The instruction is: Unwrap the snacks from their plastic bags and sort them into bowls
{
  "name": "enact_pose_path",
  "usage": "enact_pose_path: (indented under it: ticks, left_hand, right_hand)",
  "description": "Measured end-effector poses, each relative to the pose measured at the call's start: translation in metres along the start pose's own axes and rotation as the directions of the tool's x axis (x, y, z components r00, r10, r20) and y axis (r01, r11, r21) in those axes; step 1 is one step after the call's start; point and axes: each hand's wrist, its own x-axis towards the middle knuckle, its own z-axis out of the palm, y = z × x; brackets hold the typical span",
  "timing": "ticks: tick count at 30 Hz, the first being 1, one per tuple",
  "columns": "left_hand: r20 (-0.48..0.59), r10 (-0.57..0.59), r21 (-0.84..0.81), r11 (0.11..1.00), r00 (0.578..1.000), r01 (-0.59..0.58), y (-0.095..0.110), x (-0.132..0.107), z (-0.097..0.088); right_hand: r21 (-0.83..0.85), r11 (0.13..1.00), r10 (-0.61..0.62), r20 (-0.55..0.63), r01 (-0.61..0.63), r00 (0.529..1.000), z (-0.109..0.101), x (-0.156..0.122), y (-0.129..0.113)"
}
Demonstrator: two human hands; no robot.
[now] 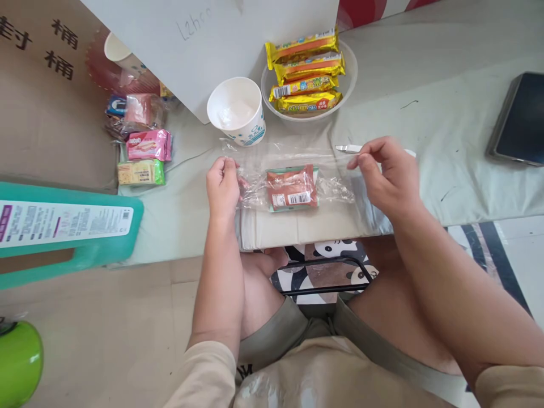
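Observation:
A small brown-and-green snack packet point(292, 188) with a barcode lies on a spread of clear plastic film point(335, 190) near the table's front edge. My left hand point(224, 187) is closed in a pinch on the film's left end. On the other side, my right hand point(389, 175) has thumb and forefinger pinched at the film's upper right edge; the exact contact is hard to see. A slim white knife point(348, 149) passes behind those fingers, its pointed end to the left. It appears to lie on the cloth, partly hidden by the hand.
Behind the film stand a white paper cup point(237, 107) and a clear bowl point(351, 73) of several yellow snack bars point(308, 85). Wrapped snacks point(147, 144) lie left, beside a cardboard box point(55, 124) and teal jug point(136, 221). A dark phone point(521, 122) is far right.

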Motion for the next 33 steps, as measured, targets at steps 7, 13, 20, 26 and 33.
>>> enact_pose_path:
  ticks: [7,13,20,26,33]
  left_hand:
    - [0.004,0.094,0.025,0.995,0.996,-0.094,-0.013,0.009,0.002]
    - [-0.237,0.387,0.205,0.917,0.891,-0.343,-0.012,0.001,-0.005]
    - [0.032,0.637,0.283,0.733,0.77,-0.618,0.006,-0.038,-0.001]
    - [0.402,0.493,0.292,0.73,0.772,-0.618,-0.005,-0.025,0.005]
    - [0.393,0.384,0.432,0.725,0.836,-0.536,-0.002,-0.021,0.001]
  right_hand:
    - [0.238,0.936,0.304,-0.173,-0.26,0.937,0.009,0.02,0.009]
    - [0.235,0.966,0.191,-0.369,-0.108,0.91,0.009,0.025,0.003]
    - [0.023,0.987,-0.159,0.093,0.157,0.983,0.008,-0.01,-0.016]
    - [-0.104,0.993,-0.026,0.3,0.059,0.954,0.011,-0.013,-0.008]
    - [0.058,0.993,-0.116,0.405,0.101,0.907,-0.001,-0.01,-0.017]
